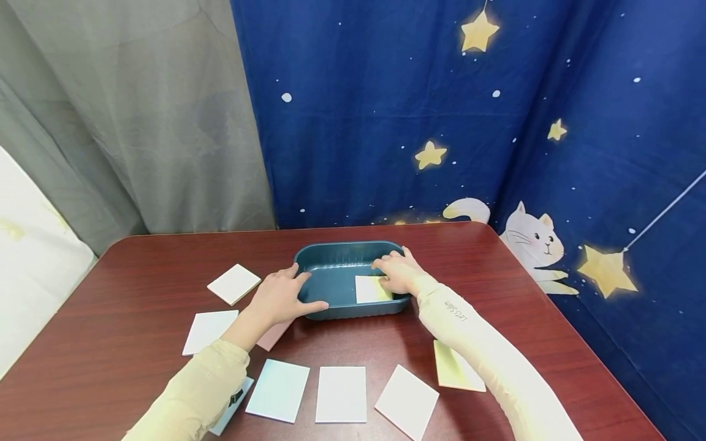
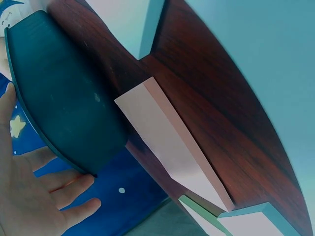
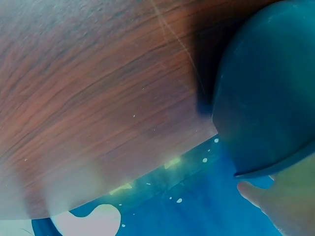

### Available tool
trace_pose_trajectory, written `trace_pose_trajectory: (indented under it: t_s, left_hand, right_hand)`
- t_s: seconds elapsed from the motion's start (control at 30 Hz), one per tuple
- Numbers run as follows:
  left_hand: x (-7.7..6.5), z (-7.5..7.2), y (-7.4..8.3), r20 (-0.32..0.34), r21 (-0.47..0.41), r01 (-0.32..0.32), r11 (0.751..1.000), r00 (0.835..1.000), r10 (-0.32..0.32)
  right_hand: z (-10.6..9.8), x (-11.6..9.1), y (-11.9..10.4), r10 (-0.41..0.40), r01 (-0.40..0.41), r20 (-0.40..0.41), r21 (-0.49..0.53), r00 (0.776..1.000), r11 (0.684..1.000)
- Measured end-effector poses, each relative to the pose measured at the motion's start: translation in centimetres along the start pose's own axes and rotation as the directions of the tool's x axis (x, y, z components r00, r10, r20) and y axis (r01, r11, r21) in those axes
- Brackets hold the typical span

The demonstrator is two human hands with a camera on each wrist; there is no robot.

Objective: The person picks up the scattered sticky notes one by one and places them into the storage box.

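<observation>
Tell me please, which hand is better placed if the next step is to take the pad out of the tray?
Probably the right hand: it reaches over the tray's right end, close beside the pad. The left hand is at the opposite end, farther away.

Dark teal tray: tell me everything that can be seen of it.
The dark teal tray is a shallow rounded rectangle with a lipped rim and slightly glossy walls, plastic by its look. It sits upright on the reddish-brown table, long side across the person's view. A white-and-yellow pad lies inside near the right end. The left hand spreads around its left end; the right hand curls over the right rim.
</observation>
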State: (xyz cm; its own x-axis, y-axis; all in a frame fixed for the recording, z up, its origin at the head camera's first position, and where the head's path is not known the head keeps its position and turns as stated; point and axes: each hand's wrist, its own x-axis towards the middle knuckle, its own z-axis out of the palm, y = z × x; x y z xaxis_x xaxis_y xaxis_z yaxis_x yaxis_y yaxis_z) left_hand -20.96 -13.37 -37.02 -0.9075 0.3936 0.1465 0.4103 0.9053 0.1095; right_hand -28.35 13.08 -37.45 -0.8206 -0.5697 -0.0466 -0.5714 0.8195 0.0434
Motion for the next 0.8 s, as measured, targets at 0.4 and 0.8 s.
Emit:
trace_pose_trajectory:
  t_s: [0.4,0.8]
  left_hand:
    - [0.0,0.0,0.0,-0.023,-0.002,-0.011,1.000,1.000,0.010]
    - [0.0,0.1,0.0,-0.009,-0.006,-0.006,1.000,1.000,0.006]
  right_hand:
    - [-0.7,-1.2,0.9,-0.125,0.124,-0.138,-0.012,0.983,0.992]
    - [-1.4,-2.7,2.0,-0.171,0.169,-0.236,-0.032,0.957,0.985]
